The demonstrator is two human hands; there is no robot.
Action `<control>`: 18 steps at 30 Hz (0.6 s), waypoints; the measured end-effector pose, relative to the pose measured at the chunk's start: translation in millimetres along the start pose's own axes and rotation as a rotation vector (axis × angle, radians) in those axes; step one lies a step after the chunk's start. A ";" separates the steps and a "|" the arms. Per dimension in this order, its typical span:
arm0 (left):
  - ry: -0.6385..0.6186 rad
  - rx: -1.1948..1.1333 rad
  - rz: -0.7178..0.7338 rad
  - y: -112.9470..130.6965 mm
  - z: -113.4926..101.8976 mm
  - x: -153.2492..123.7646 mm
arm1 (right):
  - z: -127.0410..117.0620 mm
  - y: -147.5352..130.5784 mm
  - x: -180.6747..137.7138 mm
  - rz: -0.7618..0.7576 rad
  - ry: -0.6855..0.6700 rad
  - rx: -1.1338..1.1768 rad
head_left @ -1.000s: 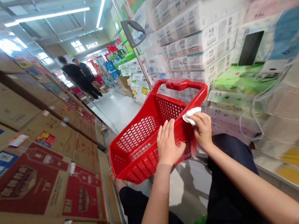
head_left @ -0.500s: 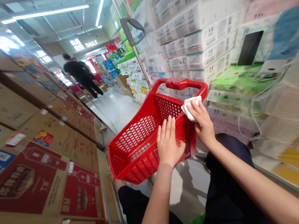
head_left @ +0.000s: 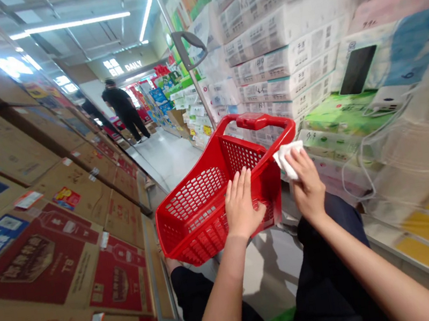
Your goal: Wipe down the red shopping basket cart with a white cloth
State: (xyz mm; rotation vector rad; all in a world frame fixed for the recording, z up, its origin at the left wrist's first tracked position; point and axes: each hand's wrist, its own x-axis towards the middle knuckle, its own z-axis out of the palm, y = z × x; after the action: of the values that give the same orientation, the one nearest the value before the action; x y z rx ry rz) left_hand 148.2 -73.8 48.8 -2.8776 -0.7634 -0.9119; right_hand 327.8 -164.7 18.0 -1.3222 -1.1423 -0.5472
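Observation:
A red plastic shopping basket (head_left: 188, 178) with perforated walls and a loop handle stands tilted in front of me, between my knees. My left hand (head_left: 243, 205) lies with outstretched fingers on its near side wall, at the rim. In my right hand (head_left: 307, 184) is a folded white cloth or tissue (head_left: 289, 158), pinched under the fingers. That hand is just right of the basket's handle end; whether the cloth still touches the red plastic I cannot tell. A metal pole with a grey grip (head_left: 189, 49) rises behind the basket.
Stacked cardboard cartons (head_left: 42, 253) line the left side. White paper packs (head_left: 264, 65) rise on the right, with a dark phone (head_left: 358, 70) and a white cabled device (head_left: 388, 100) on a green pack (head_left: 331, 112). A person in black (head_left: 125, 109) stands down the aisle.
My right hand, holding the white cloth, has moved right and slightly down, away from the handle. The left hand stays on the basket. The distant person has shifted slightly right in view.

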 end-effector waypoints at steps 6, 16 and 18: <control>-0.004 -0.012 -0.001 4.2 2.0 0.6 | 25.9 13.3 3.0 -0.069 -0.164 -0.075; -0.010 0.003 -0.001 2.2 1.5 -0.8 | 3.0 -8.0 -17.2 -0.098 -0.237 0.049; -0.010 0.002 -0.002 3.6 1.7 -1.5 | -5.4 -10.1 9.6 -0.076 -0.112 0.012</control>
State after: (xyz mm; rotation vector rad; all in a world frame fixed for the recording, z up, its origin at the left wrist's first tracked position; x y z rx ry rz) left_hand 149.6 -77.4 47.0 -2.8824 -0.7675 -0.8978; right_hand 324.8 -169.5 31.9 -1.3167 -1.2899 -0.5263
